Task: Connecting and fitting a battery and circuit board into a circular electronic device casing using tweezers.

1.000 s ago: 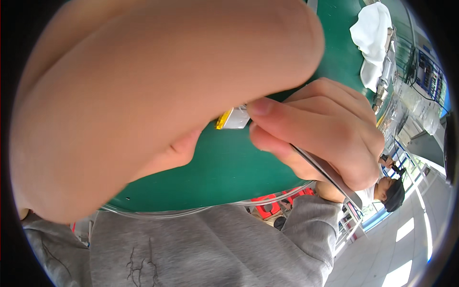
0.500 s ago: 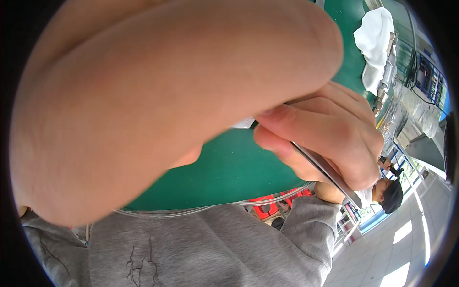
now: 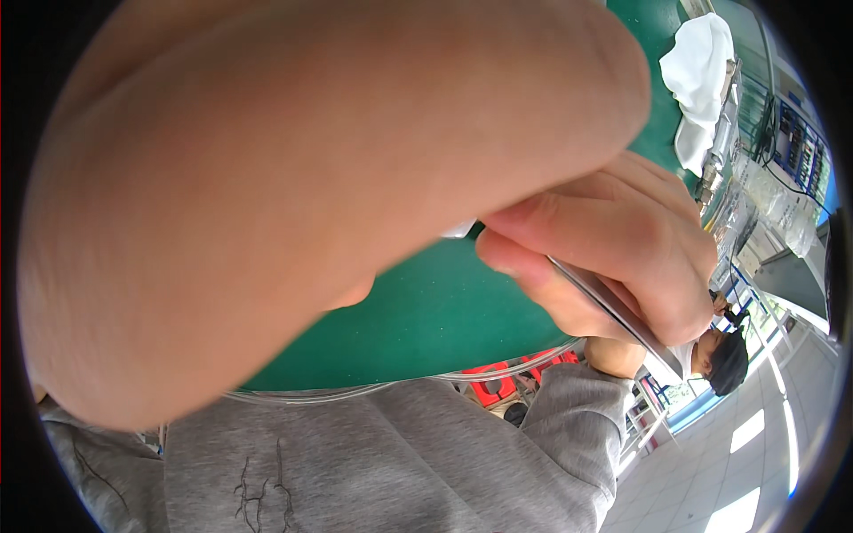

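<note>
My left hand (image 3: 355, 169) looms very close to the camera and blurs across the upper left; its fingers' grip is hidden, and only a rounded tip pokes out below it. To its right, my right hand (image 3: 640, 231) is closed, thumb and fingers pinching thin, flat metal tweezers (image 3: 613, 306) that slant down to the right. The tweezers' working end is covered by the hands. Between the two hands, a small white piece (image 3: 458, 230) peeks out under my left hand, beside a little dark bit at my right fingertips. What these are I cannot make out.
The green tabletop (image 3: 418, 311) lies beneath, with clear tubing (image 3: 311, 396) along its near edge. A white cloth (image 3: 697, 84) and clear plastic bags (image 3: 782, 209) lie at the right. Red bins (image 3: 490, 391) show below the edge. A person in a dark cap (image 3: 730, 364) is beyond, right.
Both hands have shifted slightly to the right and stay close together. The tweezers have moved along with my right hand. Less of the white piece shows between the hands.
</note>
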A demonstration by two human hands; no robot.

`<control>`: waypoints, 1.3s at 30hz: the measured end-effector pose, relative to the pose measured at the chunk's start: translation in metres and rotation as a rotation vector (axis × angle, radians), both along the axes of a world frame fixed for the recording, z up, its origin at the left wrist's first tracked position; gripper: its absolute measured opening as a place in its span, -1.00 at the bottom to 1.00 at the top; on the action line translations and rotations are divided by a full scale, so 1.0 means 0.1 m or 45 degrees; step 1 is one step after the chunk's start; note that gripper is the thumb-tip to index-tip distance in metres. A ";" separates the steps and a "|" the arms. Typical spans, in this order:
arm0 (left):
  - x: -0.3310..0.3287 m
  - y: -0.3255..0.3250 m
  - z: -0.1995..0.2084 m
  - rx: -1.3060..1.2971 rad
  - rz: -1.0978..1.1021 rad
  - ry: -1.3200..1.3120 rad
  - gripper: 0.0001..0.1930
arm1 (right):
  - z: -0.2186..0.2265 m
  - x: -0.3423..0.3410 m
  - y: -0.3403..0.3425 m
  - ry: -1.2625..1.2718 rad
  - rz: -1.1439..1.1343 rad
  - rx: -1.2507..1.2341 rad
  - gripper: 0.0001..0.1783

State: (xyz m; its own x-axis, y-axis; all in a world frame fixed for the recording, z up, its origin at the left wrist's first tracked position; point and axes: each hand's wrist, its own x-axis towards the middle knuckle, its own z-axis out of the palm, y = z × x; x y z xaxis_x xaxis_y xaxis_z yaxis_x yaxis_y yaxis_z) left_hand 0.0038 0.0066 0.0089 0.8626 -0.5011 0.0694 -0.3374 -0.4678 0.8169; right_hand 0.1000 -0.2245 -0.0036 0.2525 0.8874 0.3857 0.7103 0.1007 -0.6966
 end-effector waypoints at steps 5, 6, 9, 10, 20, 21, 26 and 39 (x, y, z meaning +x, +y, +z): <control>-0.03 0.03 0.01 0.008 0.003 0.028 -0.42 | 0.05 -0.08 0.09 0.124 -0.148 -0.090 -0.68; -0.02 0.04 0.01 0.018 -0.004 0.021 -0.42 | 0.06 -0.09 0.10 0.140 -0.166 -0.103 -0.67; -0.02 0.04 0.00 0.024 -0.009 0.012 -0.42 | 0.06 -0.11 0.11 0.171 -0.208 -0.126 -0.65; -0.03 0.04 0.00 0.026 -0.003 0.011 -0.41 | 0.06 -0.12 0.12 0.178 -0.219 -0.127 -0.64; -0.01 0.01 0.00 0.038 -0.004 0.030 -0.42 | 0.11 -0.09 0.07 0.233 -0.205 -0.206 -0.72; -0.01 0.01 0.00 0.045 -0.009 0.036 -0.43 | 0.11 -0.10 0.06 0.253 -0.218 -0.198 -0.73; -0.01 0.03 0.01 0.051 -0.014 0.046 -0.46 | 0.11 -0.11 0.06 0.364 -0.242 -0.186 -0.74; -0.05 -0.01 0.05 0.028 0.064 0.224 -0.33 | 0.13 0.09 0.00 0.763 -0.006 -0.263 -0.81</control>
State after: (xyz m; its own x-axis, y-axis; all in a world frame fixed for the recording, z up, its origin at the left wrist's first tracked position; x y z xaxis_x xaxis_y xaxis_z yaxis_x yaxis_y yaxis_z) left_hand -0.0015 0.0060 0.0144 0.8846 -0.4565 -0.0956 -0.1655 -0.4988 0.8507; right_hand 0.1091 -0.2247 0.0095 0.3756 0.9268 -0.0033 0.1909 -0.0809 -0.9783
